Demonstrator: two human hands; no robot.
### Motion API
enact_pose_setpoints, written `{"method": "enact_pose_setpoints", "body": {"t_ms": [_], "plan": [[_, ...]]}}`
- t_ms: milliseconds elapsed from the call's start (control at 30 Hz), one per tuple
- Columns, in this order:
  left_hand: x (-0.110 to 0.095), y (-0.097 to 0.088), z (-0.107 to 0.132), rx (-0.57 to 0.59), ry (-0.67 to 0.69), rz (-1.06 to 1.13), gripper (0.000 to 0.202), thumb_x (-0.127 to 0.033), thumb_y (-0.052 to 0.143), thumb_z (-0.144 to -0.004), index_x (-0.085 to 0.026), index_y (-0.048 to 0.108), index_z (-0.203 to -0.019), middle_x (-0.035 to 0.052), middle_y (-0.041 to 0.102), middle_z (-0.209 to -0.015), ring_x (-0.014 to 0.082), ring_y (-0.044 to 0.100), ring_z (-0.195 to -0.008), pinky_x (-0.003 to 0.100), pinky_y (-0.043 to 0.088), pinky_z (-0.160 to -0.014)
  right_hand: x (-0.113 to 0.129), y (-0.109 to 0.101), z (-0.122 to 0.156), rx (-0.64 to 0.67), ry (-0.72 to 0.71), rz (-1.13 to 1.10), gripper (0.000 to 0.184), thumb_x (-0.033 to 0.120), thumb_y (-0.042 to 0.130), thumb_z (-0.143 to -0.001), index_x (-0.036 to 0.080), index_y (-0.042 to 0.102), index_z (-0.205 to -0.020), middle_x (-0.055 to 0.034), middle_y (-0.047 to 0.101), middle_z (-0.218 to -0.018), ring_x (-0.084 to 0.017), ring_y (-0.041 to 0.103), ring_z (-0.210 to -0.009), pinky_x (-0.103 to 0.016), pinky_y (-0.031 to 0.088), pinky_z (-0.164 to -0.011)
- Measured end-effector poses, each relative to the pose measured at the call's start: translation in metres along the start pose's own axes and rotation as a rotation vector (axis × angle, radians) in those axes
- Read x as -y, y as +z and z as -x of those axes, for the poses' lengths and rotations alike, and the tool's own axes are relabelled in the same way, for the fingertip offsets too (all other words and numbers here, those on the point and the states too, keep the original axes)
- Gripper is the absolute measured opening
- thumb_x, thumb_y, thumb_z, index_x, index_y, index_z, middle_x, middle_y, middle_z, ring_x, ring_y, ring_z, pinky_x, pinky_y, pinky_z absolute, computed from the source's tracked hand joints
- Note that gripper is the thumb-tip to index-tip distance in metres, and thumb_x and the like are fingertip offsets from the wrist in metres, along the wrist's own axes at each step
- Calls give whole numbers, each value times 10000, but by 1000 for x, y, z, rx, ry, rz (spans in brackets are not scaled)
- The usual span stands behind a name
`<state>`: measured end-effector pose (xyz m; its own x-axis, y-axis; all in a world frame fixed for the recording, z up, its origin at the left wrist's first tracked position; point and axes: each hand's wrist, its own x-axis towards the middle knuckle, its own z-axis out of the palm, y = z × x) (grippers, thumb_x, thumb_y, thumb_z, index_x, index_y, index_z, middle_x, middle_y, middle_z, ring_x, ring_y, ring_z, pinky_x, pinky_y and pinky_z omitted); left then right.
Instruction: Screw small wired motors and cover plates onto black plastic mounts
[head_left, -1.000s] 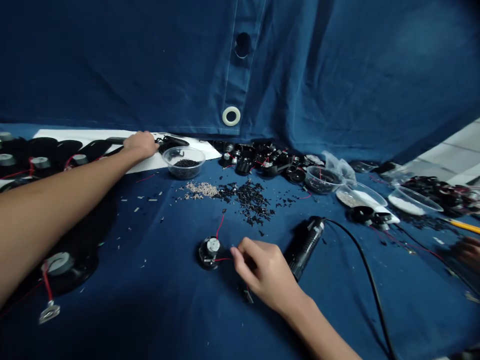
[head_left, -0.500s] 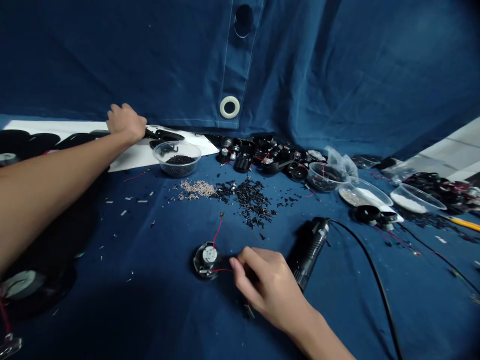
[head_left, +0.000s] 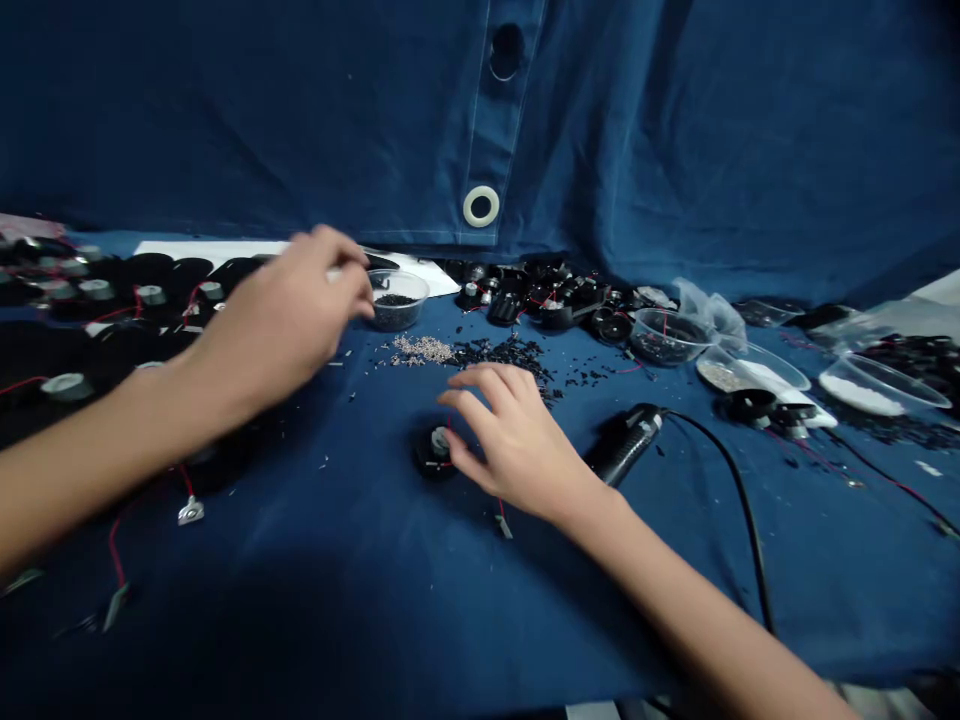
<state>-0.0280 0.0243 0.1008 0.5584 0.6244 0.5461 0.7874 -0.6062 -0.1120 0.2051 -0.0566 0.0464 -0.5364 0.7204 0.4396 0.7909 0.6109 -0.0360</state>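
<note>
My left hand (head_left: 281,315), slightly blurred, is raised over the left part of the table near a clear bowl of small black screws (head_left: 396,300). Its fingers are apart and I see nothing in them. My right hand (head_left: 504,435) reaches in from the lower right with fingers loosely curved and apart. Beside its thumb sits a small round black part with a white motor (head_left: 439,441), partly covered by the fingers. A red wire ending in a small metal tab (head_left: 503,523) hangs out below this hand. Just right of it lies a black electric screwdriver (head_left: 624,445) with a cord.
Silver screws (head_left: 424,349) and black screws (head_left: 502,352) lie in loose piles. Black housings with motors and red wires (head_left: 97,290) fill the left. Mixed black parts (head_left: 555,300) are heaped at the back. Further clear bowls (head_left: 667,338) stand at the right.
My left hand has come back from the far white sheet toward the middle. My right hand has loosened from a pinch by the red wire and moved over the motor part. The view has shifted left.
</note>
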Motion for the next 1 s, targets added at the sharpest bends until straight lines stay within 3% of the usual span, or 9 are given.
{"method": "enact_pose_setpoints", "body": {"t_ms": [133, 200, 267, 367, 500, 700, 833, 1000], "plan": [[-47, 0, 55, 161, 142, -3, 222, -149, 348, -907, -160, 568, -886, 127, 511, -1187, 319, 489, -1104, 469, 437, -908, -4, 7, -13, 182, -6, 37, 417, 527, 449, -890, 150, 619, -940, -100, 610, -863, -243, 521, -900, -411, 329, -875], [-60, 7, 74, 213, 168, -1, 224, -134, 358, -912, -148, 581, -910, 142, 525, -1179, 321, 506, -1095, 477, 447, -903, -7, 11, -14, 225, -15, 23, 485, 625, 487, -824, 162, 623, -863, -77, 604, -786, -233, 525, -851, -421, 310, -881], [-67, 15, 86, 288, 158, 44, 218, -136, 368, -926, -149, 584, -947, 142, 520, -1201, 305, 526, -1091, 448, 478, -872, -8, 13, -12, 221, -22, 0, 461, 622, 547, -789, 166, 608, -827, -55, 598, -768, -212, 524, -831, -408, 303, -888], [-64, 25, 92, 364, 131, 225, 216, -236, 438, -940, -193, 545, -1123, 108, 474, -1290, 252, 539, -1116, 387, 500, -881, -10, 13, -6, 235, 38, -111, 350, 514, 595, -813, 165, 579, -837, -33, 579, -791, -164, 521, -773, -314, 361, -775], [-46, 34, 91, 374, 55, 386, 469, -447, 538, -879, -246, 455, -1296, 83, 414, -1397, 263, 474, -1229, 425, 435, -997, -12, 10, 2, 286, 127, -396, 271, 425, 609, -833, 177, 587, -938, -24, 554, -857, -129, 521, -769, -245, 397, -688], [-31, 42, 93, 451, 94, 485, 402, -322, 494, -906, -302, 477, -1308, 40, 428, -1423, 236, 449, -1270, 398, 412, -1027, -13, 8, 6, 297, 201, -571, 224, 352, 641, -821, 193, 597, -972, -22, 564, -915, -125, 537, -813, -261, 433, -747], [-29, 45, 96, 475, 69, 503, 393, -414, 507, -902, -331, 484, -1285, 17, 460, -1384, 248, 463, -1244, 430, 414, -1019, -13, 11, 7, 301, 216, -614, 183, 303, 630, -832, 195, 601, -976, -33, 583, -969, -132, 554, -848, -285, 450, -794], [-33, 38, 98, 427, -6, 578, 380, -466, 522, -884, -304, 529, -1227, 36, 465, -1335, 221, 542, -1136, 355, 476, -956, -12, 17, 8, 290, 314, -705, 272, 286, 659, -801, 187, 569, -1038, -24, 616, -965, -127, 581, -850, -286, 471, -805]]}}
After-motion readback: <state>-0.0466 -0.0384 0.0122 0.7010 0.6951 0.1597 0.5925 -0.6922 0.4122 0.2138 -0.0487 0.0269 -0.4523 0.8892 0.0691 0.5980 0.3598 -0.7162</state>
